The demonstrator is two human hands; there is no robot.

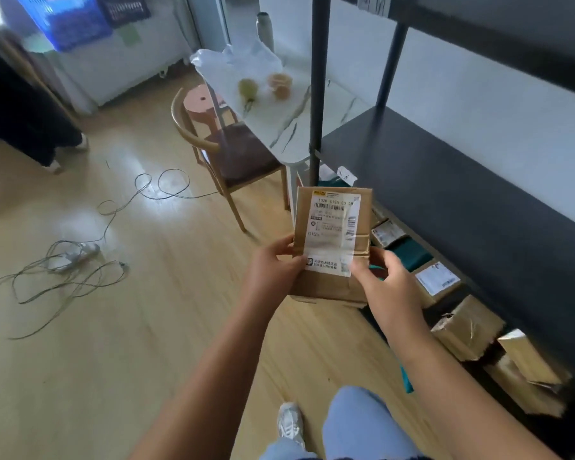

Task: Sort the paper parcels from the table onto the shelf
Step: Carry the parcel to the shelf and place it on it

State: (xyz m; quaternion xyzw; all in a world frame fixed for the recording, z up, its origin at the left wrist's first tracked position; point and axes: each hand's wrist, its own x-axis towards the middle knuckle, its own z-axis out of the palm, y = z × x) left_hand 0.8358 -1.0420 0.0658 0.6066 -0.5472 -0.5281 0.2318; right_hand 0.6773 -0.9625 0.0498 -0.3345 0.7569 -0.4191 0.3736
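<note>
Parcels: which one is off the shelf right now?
The brown parcel held upright in both hands, label facing the camera; the others lie on the bottom shelf.

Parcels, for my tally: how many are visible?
6: one parcel held in both hands; five on the lowest shelf. More may be hidden.

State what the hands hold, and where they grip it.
Both hands, left hand and right hand, hold a flat brown paper parcel by its lower side edges.
</note>
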